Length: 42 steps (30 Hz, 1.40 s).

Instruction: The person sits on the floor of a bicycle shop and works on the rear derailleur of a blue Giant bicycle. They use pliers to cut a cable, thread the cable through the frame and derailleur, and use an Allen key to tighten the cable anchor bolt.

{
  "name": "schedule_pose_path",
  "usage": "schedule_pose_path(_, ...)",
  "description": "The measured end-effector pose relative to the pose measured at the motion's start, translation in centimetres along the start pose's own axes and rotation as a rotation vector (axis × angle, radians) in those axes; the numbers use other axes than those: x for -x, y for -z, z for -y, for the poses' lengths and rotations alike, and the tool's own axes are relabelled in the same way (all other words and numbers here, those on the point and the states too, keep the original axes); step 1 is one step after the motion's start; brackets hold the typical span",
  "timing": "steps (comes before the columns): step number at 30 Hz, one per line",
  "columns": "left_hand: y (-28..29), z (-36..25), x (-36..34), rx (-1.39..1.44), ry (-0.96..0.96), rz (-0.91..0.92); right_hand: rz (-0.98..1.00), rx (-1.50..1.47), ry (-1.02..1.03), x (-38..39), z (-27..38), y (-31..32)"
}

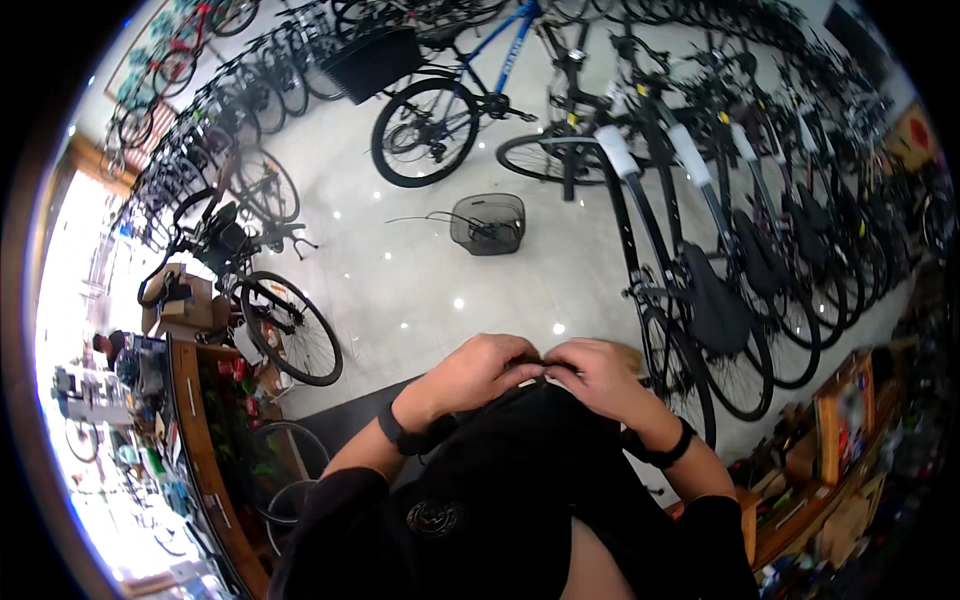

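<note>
My left hand [480,370] and my right hand [590,375] meet in front of my black clothing [515,460], fingertips pinched together. Between them is something small and dark that I cannot make out; it may be part of the fabric. Each wrist wears a black band. Beyond my hands, a grey mesh basket [508,240] with thin cables or rods in it rests on the pale tiled floor [420,300].
A blue bicycle [510,55] with a black basket stands ahead. Dense bicycle rows [755,265] line the right and back. At left are a bicycle [275,280], cartons [185,300] and a wooden cabinet [190,400]. A wooden cabinet [830,430] is at lower right.
</note>
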<state>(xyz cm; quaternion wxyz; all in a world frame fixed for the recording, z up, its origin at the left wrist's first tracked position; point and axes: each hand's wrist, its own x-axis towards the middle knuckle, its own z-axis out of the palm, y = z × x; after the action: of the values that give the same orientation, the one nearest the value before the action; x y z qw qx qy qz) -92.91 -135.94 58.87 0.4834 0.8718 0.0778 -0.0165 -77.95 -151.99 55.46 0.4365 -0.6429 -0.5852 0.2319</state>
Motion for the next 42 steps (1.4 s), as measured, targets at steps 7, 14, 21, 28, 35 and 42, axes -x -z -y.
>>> schedule_pose_path(7, 10.6, 12.0, 2.0, -0.129, 0.262, -0.385, 0.396, -0.009, 0.058, -20.5, -3.7, -7.5)
schedule_pose_path(14, 24.3, 28.6, 2.5, -0.063, 0.537, -0.629, 0.464, 0.100, -0.043, -39.5, -13.7, -11.6)
schedule_pose_path(21, 44.4, 43.6, -1.2, 0.064, 0.613, -0.702, 0.337, 0.081, -0.312, -61.5, -17.9, -13.0)
schedule_pose_path(28, 63.4, 51.2, -13.1, 0.125, 0.353, -0.503, 0.378, 0.296, -0.150, -79.0, -18.1, -18.3)
schedule_pose_path(35, 78.6, 65.8, -22.3, 0.004, 0.098, 0.105, 0.264, 0.135, -0.344, -96.3, -19.6, -28.4)
schedule_pose_path(42, 102.0, 79.7, -23.7, 0.004, 0.102, 0.158, 0.248, 0.078, -0.452, -116.9, -18.3, -35.8)
